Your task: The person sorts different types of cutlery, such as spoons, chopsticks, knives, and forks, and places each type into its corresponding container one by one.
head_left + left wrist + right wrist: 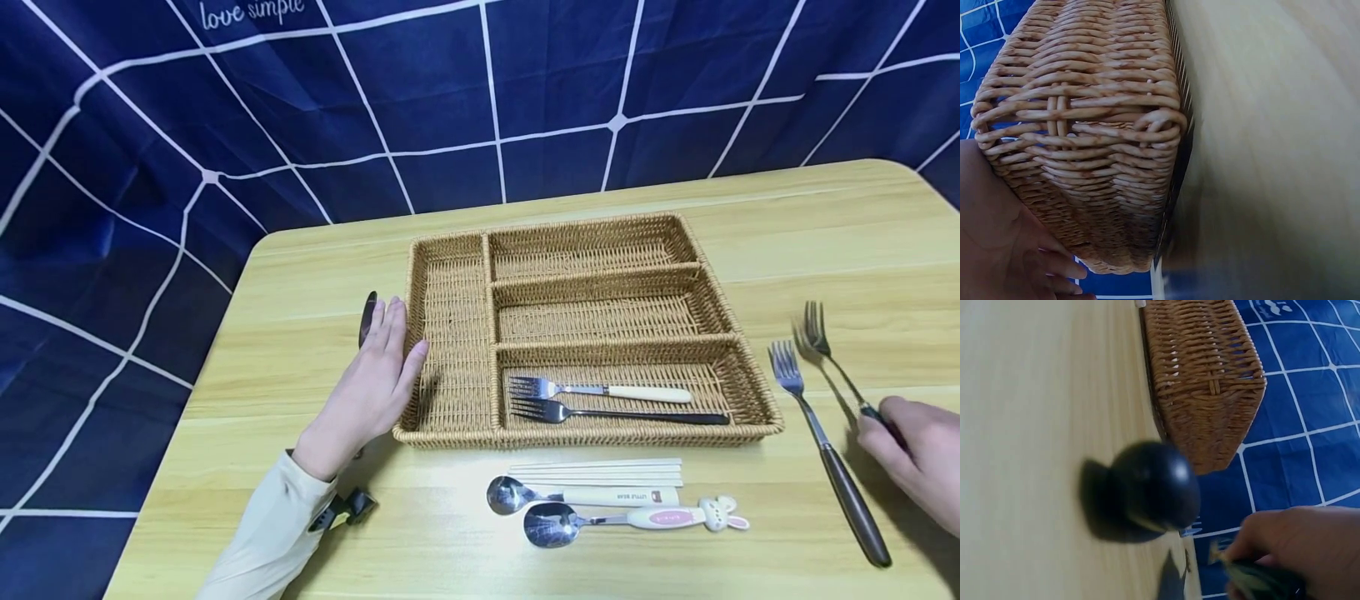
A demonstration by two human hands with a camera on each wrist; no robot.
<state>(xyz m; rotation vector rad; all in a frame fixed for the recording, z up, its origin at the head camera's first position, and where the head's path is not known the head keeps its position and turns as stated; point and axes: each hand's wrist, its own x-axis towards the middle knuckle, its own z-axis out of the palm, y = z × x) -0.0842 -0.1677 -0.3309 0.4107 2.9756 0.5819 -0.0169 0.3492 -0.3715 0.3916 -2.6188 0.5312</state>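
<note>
My left hand [367, 383] rests against the left side of a wicker cutlery tray [450, 442], its fingers straight. In the left wrist view that hand [1004, 244] lies beside the woven wall. My right hand [918, 454] grips the dark green handle of a fork [817, 333], tines pointing away, over the table to the right of the tray. Just left of it lies a black-handled fork [847, 492], its handle end looming large in the right wrist view. In the tray's front compartment are a white-handled fork [648, 394] and a black fork [637, 415].
White chopsticks [600, 472], a white-handled spoon [607, 496] and a rabbit-handled spoon [667, 518] lie in front of the tray on the wooden table [285, 333]. A dark oval object [367, 315] shows partly behind my left fingers. Blue gridded cloth [420, 92] hangs behind.
</note>
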